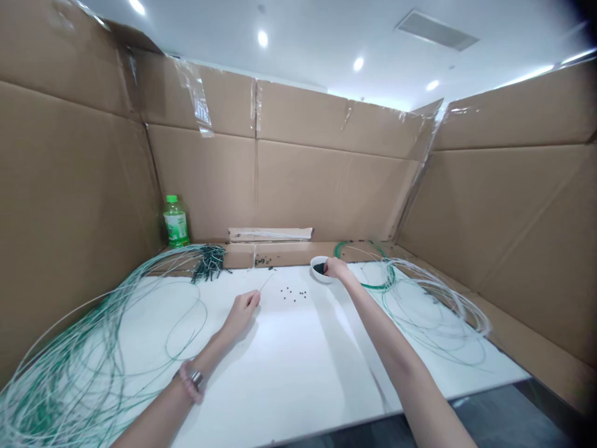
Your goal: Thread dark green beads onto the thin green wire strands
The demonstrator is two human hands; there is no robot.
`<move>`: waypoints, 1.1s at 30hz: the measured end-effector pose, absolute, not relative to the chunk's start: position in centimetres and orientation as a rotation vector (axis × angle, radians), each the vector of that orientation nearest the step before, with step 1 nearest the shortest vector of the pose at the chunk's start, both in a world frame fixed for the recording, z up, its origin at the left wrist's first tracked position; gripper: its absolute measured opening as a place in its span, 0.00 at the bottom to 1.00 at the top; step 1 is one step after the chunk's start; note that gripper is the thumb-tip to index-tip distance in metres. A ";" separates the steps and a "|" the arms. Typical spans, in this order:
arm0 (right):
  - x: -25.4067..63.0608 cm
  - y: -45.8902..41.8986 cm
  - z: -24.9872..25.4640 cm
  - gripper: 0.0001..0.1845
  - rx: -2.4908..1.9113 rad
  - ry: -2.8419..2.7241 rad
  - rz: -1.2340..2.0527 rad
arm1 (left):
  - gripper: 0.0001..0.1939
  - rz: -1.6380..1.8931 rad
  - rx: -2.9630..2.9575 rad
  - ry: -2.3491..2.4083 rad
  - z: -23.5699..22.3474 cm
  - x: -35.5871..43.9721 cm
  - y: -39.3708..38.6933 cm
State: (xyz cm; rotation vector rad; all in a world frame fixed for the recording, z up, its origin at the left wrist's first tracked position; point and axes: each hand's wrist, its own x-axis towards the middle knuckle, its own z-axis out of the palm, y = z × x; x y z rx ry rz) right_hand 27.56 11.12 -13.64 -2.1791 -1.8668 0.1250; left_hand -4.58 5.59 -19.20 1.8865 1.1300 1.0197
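My left hand (246, 303) pinches a thin pale cord (265, 283) whose free end sticks up to the right. The fingers of my right hand (336, 267) are drawn together and dip into a small white bowl (313, 272) that holds dark beads (319, 268). Whatever lies between those fingertips is hidden. Between the hands, several loose dark beads (293, 300) are scattered on the white tabletop (298, 361).
A large tangle of green and white cords (93, 336) with dark bunched ends (209, 262) covers the left side. More coiled cords (438, 292) lie on the right. A green bottle (176, 223) stands at the back left. Cardboard walls (298, 180) enclose the table.
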 end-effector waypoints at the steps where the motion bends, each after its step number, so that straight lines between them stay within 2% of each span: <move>1: 27.4 11.3 -13.7 0.16 -2.214 -1.866 0.143 | 0.19 1.019 1.890 1.133 -19.3 -4.6 5.7; 8: 26.8 11.6 -13.8 0.17 -2.288 -1.806 0.172 | 0.19 1.013 1.905 1.134 -19.4 -4.5 5.7; 14: 26.5 9.9 -14.1 0.15 -2.044 -1.749 0.211 | 0.20 1.013 1.921 1.108 -19.5 -4.4 5.8; 23: 22.0 7.3 -19.8 0.16 -1.668 -1.664 0.591 | 0.21 1.015 1.944 1.129 -20.1 -4.7 6.2; 33: 22.5 7.9 -21.4 0.16 -1.590 -1.486 0.803 | 0.23 1.011 1.957 1.113 -19.9 -4.7 6.1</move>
